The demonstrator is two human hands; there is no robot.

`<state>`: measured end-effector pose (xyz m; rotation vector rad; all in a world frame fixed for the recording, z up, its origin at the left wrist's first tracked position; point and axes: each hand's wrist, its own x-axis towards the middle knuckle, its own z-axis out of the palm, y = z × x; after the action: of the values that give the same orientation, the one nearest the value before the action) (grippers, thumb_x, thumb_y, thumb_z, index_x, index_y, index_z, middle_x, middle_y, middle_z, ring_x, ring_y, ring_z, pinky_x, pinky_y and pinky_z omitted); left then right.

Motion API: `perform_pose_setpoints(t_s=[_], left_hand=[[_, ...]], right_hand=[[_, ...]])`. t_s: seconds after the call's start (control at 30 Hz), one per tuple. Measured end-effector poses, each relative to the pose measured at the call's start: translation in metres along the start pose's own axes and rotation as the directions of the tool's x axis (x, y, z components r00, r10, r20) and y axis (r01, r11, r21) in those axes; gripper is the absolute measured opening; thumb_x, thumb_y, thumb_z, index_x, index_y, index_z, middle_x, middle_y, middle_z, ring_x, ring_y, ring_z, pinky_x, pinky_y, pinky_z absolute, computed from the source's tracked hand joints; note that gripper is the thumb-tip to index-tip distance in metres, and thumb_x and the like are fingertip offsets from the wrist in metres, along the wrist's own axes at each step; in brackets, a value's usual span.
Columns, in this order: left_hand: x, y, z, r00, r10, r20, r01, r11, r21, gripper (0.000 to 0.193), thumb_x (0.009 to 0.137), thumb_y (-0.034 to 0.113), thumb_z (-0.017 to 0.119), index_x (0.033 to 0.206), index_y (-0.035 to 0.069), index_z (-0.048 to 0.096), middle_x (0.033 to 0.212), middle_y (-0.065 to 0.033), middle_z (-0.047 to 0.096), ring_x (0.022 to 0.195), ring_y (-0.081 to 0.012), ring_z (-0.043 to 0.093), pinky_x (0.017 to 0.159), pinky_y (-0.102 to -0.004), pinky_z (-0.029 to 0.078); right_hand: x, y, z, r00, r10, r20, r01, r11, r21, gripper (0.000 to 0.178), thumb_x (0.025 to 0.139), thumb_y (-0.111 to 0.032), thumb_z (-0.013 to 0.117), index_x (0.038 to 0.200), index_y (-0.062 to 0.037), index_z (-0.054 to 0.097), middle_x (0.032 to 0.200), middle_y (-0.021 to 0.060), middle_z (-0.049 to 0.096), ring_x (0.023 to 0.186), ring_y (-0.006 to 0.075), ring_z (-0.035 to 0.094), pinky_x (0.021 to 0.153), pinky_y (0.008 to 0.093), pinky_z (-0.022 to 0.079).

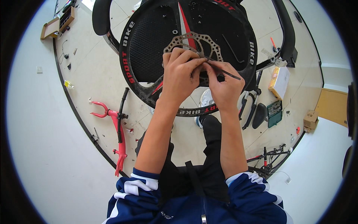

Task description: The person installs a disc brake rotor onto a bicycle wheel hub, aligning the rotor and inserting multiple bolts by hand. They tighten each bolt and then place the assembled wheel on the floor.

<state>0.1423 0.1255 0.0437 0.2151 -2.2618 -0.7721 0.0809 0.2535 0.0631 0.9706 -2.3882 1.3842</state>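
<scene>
A black bicycle wheel with a dark rim and red and white spokes lies flat across a black chair. At its middle sits a perforated metal brake disc. My left hand bends over the disc's near side, fingers pinched together; what they hold is hidden. Close against it, my right hand pinches a thin dark rod, apparently a hex key, which sticks out to the right. The fingertips of both hands meet near the hub, which they mostly cover. A loose hex key rests within the wheel, right of the disc.
Chair armrests rise on both sides of the wheel. On the tiled floor lie a red bike frame part at left, a saddle, a green case, a white-topped box and black frame parts at right.
</scene>
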Motion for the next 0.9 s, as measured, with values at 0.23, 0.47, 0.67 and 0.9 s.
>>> perform_pose_setpoints(t_s=[0.23, 0.47, 0.67, 0.9], left_hand=[[0.001, -0.001, 0.003, 0.998, -0.025, -0.063, 0.021, 0.997, -0.068, 0.019, 0.070, 0.007, 0.079, 0.088, 0.009, 0.078, 0.086, 0.0015, 0.069, 0.089, -0.0197, 0.060, 0.084, -0.0359, 0.038], [0.000, -0.003, 0.007, 0.997, -0.013, -0.074, 0.010, 0.999, -0.042, 0.019, 0.066, 0.004, 0.078, 0.085, 0.008, 0.077, 0.087, 0.0007, 0.070, 0.090, -0.0202, 0.061, 0.084, -0.0362, 0.038], [0.000, 0.001, 0.007, 0.996, 0.000, -0.092, -0.002, 1.000, -0.015, 0.018, 0.067, 0.006, 0.079, 0.084, 0.008, 0.077, 0.086, 0.0017, 0.069, 0.089, -0.0196, 0.060, 0.083, -0.0374, 0.038], [0.000, 0.000, 0.005, 0.998, -0.024, -0.062, 0.023, 1.000, -0.010, 0.020, 0.068, 0.007, 0.081, 0.088, 0.009, 0.079, 0.088, -0.0005, 0.069, 0.091, -0.0209, 0.061, 0.084, -0.0359, 0.040]], right_hand=[[0.005, 0.003, 0.002, 0.998, -0.050, -0.023, 0.050, 0.999, 0.006, 0.011, 0.083, -0.002, 0.079, 0.092, 0.0004, 0.074, 0.083, 0.0081, 0.072, 0.067, 0.0148, 0.070, 0.063, 0.0247, 0.054], [0.009, -0.010, -0.004, 0.999, -0.042, -0.002, 0.042, 0.993, 0.113, 0.016, 0.081, 0.003, 0.078, 0.097, 0.0003, 0.075, 0.089, 0.0101, 0.074, 0.082, 0.0172, 0.072, 0.074, 0.0268, 0.056], [0.004, -0.001, -0.007, 1.000, -0.023, 0.013, 0.021, 0.987, 0.161, 0.021, 0.079, 0.006, 0.074, 0.098, -0.0017, 0.076, 0.091, 0.0097, 0.075, 0.079, 0.0202, 0.072, 0.073, 0.0275, 0.056], [-0.001, 0.004, -0.002, 0.991, 0.122, -0.061, -0.105, 0.968, 0.228, 0.013, 0.082, 0.002, 0.077, 0.094, 0.0002, 0.076, 0.086, 0.0096, 0.076, 0.072, 0.0149, 0.073, 0.068, 0.0242, 0.055]])
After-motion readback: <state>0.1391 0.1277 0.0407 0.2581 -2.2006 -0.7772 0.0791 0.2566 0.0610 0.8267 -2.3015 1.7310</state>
